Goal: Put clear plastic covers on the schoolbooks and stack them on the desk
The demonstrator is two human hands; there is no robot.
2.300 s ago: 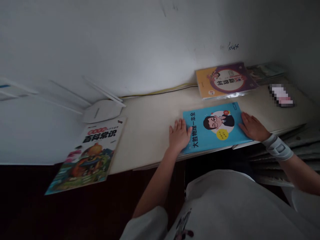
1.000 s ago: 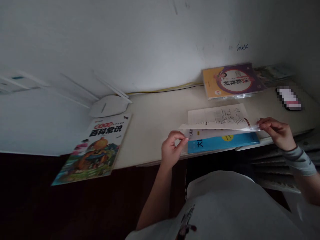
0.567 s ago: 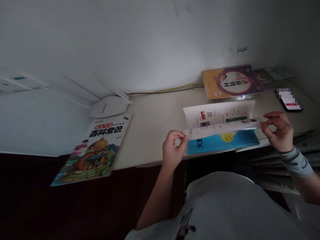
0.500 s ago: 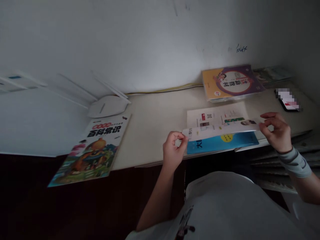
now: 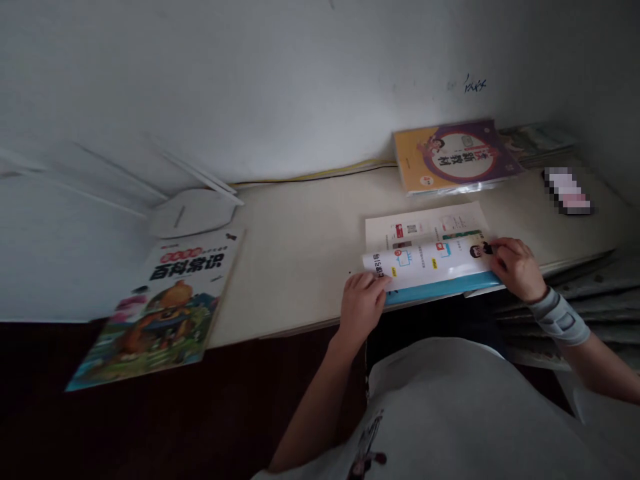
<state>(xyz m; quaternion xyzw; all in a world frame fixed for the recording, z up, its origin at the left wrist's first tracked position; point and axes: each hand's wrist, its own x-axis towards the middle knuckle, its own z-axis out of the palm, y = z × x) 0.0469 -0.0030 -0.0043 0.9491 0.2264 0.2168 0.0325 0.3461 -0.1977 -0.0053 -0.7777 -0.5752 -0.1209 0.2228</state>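
Hands first: the left hand lay with loosely bent fingers pressing the lower left corner of the open workbook, holding nothing. The right hand rested curled on the right edge of the top page, and it could not be told whether it pinched a leaf or only pushed down. The workbook sat right of centre in the frame, at the very front lip of the surface, with its blue cover showing under the glossy pages. That placing looked like the main risk: a push toward the body would likely slide it over the lip into the person's lap. The pages also bowed upward between the two hands, so uneven pressure might crease one, or a sideways drag by the left hand might tear it at the spine. At lower left, well apart, an illustrated book already overhung the edge, and a knock to the surface could tip it off.
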